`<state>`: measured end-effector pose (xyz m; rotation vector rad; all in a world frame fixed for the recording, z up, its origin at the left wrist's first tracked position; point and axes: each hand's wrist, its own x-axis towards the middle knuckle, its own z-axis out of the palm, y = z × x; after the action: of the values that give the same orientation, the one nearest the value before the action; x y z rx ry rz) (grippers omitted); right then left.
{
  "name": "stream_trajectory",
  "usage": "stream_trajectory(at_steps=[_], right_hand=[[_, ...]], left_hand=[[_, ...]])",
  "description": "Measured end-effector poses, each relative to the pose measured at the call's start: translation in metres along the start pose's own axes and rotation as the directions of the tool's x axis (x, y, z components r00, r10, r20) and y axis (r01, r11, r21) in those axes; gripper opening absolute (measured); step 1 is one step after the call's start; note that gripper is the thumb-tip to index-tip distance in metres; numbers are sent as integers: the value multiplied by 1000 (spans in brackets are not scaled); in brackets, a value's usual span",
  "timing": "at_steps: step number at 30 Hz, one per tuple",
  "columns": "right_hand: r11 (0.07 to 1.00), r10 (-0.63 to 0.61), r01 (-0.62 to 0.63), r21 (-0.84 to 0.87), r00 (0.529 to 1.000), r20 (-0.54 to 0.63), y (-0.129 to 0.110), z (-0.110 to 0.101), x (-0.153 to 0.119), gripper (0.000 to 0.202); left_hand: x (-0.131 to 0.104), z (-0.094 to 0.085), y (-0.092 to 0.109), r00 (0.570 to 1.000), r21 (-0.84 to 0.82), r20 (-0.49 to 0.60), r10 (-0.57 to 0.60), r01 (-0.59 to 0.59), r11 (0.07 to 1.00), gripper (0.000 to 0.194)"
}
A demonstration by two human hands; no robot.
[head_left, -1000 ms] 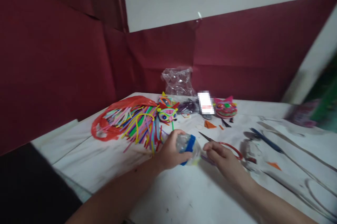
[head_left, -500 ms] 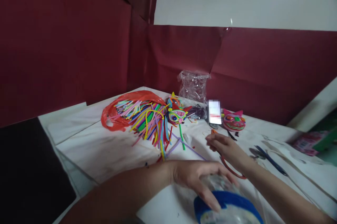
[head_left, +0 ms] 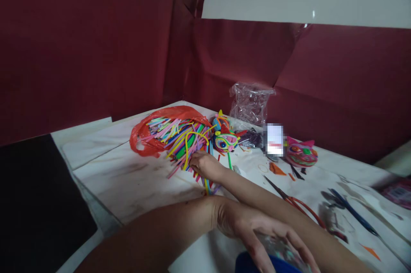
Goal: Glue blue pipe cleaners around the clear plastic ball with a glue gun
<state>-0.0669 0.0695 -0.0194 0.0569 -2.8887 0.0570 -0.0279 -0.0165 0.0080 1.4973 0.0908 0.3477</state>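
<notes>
Right grip [head_left: 202, 165] at red bag's [head_left: 184, 112] strips [head_left: 190, 144]

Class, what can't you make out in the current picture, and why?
Head view:
Container: cut off by the bottom edge, partly hidden by the left hand.
Whether the right hand grips any strips: hidden by the hand itself.
Screen: contents pixelated.
Packet: cut off by the right edge.

1. Left hand [head_left: 258, 234] arches palm-down from the bent left wrist [head_left: 218, 214], fingers spread and curled.
2. Right forearm [head_left: 272, 205] slants across beyond the left wrist.
3. Right hand [head_left: 204, 165], beyond the left wrist, bends its fingers inward.
</notes>
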Motion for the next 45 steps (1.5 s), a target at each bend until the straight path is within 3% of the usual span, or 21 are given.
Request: stream_trajectory(at_steps=[5,12,20,26,30,33,35,37,38,41,43,45], right_hand=[[993,-63,69,-96,996,62,6,3,3,22],[980,-147,161,-115,982,119,7,2,8,19],[997,-59,59,46,998,-19,16,0,6,12],[979,-67,81,186,995,-80,17,-4,1,16],[974,-86,107,201,990,-115,10,-25,-5,20],[952,-98,142,271,981,-168,-1,-55,-13,18],[913,-28,130,386,966,-259,-10,-78,-21,17],[866,113,111,488,907,-406,-19,-101,-30,14],[848,191,113,518,846,-497,-24,-113,-34,11],[845,307,210,491,560,-769,-38,-149,-48,5],[881,280,267,391,373,-885,-47,-171,-59,1],[931,164,286,226,226,-960,-56,-190,-74,4]], left_hand=[[2,-5,0,996,80,19,88,-89,993,56],[1,-5,3,999,18,-42,31,-31,999,58],[-11,-7,-3,997,68,-66,30,-26,997,56],[-12,-7,-5,995,88,-104,5,4,996,57],[-19,-3,0,989,109,-149,-7,24,994,56],[-26,0,1,966,137,-260,-13,50,989,56],[-28,0,0,935,143,-355,-11,66,988,60],[-27,0,-1,891,103,-452,-39,96,990,68],[-27,0,-2,864,71,-499,-67,117,991,72],[-24,0,-3,778,-15,-614,-136,161,987,79],[-23,0,-3,738,-14,-664,-120,148,989,79],[-23,0,-4,716,-4,-693,-87,117,993,76]])
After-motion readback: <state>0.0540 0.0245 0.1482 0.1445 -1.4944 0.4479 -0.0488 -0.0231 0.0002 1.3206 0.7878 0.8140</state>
